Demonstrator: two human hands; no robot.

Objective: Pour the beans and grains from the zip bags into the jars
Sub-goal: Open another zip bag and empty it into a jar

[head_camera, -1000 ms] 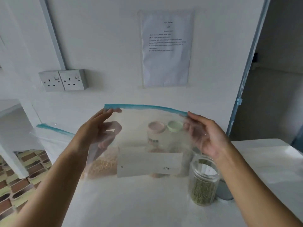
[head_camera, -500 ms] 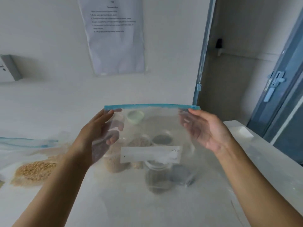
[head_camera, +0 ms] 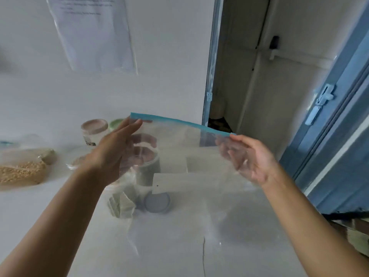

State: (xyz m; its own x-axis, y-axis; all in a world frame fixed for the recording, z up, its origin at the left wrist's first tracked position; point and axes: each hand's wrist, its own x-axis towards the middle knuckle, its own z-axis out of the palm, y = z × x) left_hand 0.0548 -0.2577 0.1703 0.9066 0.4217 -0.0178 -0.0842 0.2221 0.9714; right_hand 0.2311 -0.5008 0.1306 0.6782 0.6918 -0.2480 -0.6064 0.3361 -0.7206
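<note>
Over white counter (head_camera: 30, 206), left hand (head_camera: 113, 154) and right hand (head_camera: 251, 158) pinch zip bag (head_camera: 189, 154) corners.

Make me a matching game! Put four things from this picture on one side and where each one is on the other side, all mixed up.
Things:
1. clear zip bag with the blue strip
2. pink-lidded jar
3. bag of tan grains
4. paper sheet

Places:
A. stuck on the wall
B. lying on the table, far left
C. pinched at its top corners by the left hand and right hand
D. standing at the back of the table, lid on

Pairs: 1-C, 2-D, 3-B, 4-A.
</note>
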